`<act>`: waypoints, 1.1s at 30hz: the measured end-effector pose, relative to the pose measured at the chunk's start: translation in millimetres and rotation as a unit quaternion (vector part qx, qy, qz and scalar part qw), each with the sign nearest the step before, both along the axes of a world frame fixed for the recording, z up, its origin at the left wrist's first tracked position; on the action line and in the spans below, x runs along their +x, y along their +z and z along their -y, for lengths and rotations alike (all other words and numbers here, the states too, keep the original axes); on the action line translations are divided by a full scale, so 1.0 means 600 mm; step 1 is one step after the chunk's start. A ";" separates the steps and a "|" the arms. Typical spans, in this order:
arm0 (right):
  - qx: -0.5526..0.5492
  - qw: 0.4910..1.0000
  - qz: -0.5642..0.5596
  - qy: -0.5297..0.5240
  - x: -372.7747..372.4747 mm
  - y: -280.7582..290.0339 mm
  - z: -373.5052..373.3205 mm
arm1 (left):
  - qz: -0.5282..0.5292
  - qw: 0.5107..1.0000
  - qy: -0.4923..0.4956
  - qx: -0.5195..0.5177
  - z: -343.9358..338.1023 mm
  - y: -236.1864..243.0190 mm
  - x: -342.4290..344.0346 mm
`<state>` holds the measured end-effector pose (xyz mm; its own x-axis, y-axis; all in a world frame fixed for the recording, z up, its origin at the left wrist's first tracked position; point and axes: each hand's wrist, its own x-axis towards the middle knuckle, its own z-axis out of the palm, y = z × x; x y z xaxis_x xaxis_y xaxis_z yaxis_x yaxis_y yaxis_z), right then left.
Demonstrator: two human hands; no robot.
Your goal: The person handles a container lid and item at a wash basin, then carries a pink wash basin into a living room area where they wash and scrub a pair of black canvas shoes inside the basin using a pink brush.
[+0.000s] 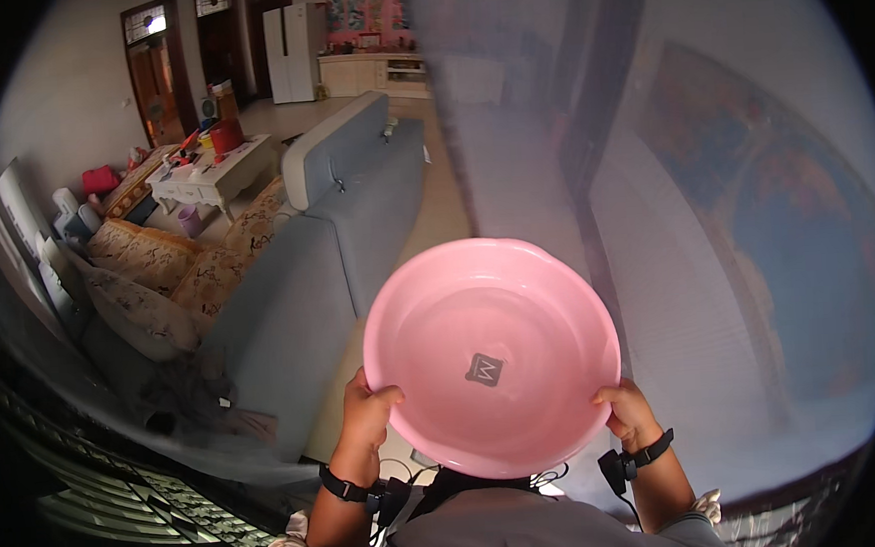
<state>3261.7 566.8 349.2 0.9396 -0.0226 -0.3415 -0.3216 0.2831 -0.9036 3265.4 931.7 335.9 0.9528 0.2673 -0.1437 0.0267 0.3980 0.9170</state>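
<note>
A round pink plastic basin (pixel 490 310) with a small dark grey square label on its bottom is held in front of my body, above the lower middle of the view. My left hand (pixel 371 418) grips its lower-left rim, thumb over the edge and fingers round the outside. My right hand (pixel 624 407) is closed on the lower-right rim in a similar hold. Both wrists wear black straps with small dark devices. I cannot tell whether the basin holds any water.
A grey-blue sofa back (pixel 299 302) runs along the left, with patterned cushions (pixel 146 251) and a cluttered white coffee table (pixel 192 193) beyond. A translucent curtain (pixel 519 138) hangs right of the tiled walkway (pixel 420 224). A white fridge (pixel 292 57) and cabinets (pixel 355 75) stand at the far end.
</note>
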 end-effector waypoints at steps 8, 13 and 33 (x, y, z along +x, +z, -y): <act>0.014 1.000 -0.003 -0.005 0.271 0.002 0.034 | -0.041 0.998 -0.027 0.034 0.033 0.024 0.284; 0.017 1.000 -0.004 -0.016 0.421 -0.003 0.032 | -0.023 0.995 -0.093 0.038 0.023 0.026 0.494; -0.007 0.980 0.038 -0.194 1.045 0.012 0.085 | 0.063 0.948 -0.310 -0.041 0.144 0.007 1.327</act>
